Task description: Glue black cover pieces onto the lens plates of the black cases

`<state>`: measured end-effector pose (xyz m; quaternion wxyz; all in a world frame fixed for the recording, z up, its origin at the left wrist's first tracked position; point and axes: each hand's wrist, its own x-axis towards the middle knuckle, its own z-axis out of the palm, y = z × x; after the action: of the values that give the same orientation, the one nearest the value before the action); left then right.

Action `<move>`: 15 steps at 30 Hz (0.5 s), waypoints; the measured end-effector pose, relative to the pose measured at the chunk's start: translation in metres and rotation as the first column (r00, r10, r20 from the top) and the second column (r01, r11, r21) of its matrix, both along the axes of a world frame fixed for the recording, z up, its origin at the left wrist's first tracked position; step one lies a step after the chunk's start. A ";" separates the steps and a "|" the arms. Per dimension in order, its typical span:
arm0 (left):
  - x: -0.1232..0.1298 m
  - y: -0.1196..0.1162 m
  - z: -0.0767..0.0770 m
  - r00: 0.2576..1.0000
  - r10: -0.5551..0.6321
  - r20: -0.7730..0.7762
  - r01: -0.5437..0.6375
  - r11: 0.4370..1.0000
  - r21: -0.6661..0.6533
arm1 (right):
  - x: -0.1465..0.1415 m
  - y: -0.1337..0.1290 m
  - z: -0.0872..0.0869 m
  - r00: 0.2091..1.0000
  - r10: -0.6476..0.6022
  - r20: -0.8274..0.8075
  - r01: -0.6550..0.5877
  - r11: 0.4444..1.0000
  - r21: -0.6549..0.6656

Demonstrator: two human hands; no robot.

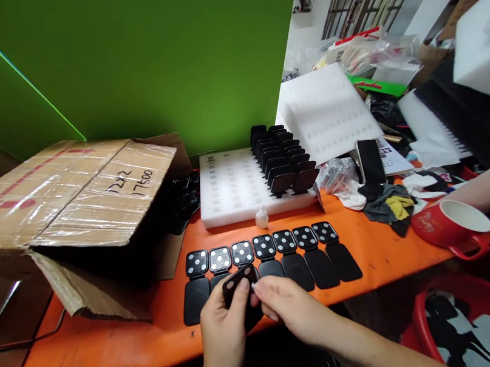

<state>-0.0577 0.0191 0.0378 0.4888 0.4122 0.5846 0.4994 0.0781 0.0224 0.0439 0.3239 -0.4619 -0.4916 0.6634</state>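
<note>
The fingers of the left hand (220, 322) clasp a black dotted piece (238, 277) above the near edge of the surface (131, 347). The fingers of the right hand (295, 308) are bunched at its 3 o'clock end; what they pinch, if anything, cannot be determined. With the clasped piece as clock centre, a row of seven hinged pieces (284, 242) lies opened just beyond, spanning 9 to 3 o'clock. A small bottle (261, 218) stands at 1 o'clock, before a white foam block (232, 194) bearing upright black pieces (281, 181). A cardboard box (89, 188) occupies 10 o'clock; a red mug (433, 229), 3 o'clock.
</note>
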 end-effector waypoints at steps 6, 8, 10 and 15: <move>0.002 -0.020 -0.009 0.956 -0.057 -0.288 0.175 0.899 0.402 | -0.002 -0.003 0.013 0.947 -0.118 -0.300 -0.014 0.915 -0.403; 0.001 -0.023 -0.010 0.936 -0.081 -0.343 0.252 0.833 0.492 | 0.002 -0.004 0.017 0.884 -0.200 -0.421 -0.074 0.832 -0.550; 0.000 -0.024 -0.008 0.919 -0.103 -0.381 0.310 0.787 0.534 | 0.007 -0.004 0.018 0.833 -0.261 -0.487 -0.133 0.760 -0.636; 0.011 -0.020 -0.002 0.917 -0.142 -0.372 0.351 0.728 0.588 | 0.024 -0.006 0.018 0.836 -0.261 -0.484 -0.123 0.769 -0.627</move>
<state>-0.0471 -0.0008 0.0362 0.2848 0.7004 0.3839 0.5300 0.1026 0.0164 0.0617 0.2997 -0.3538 -0.1071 0.8795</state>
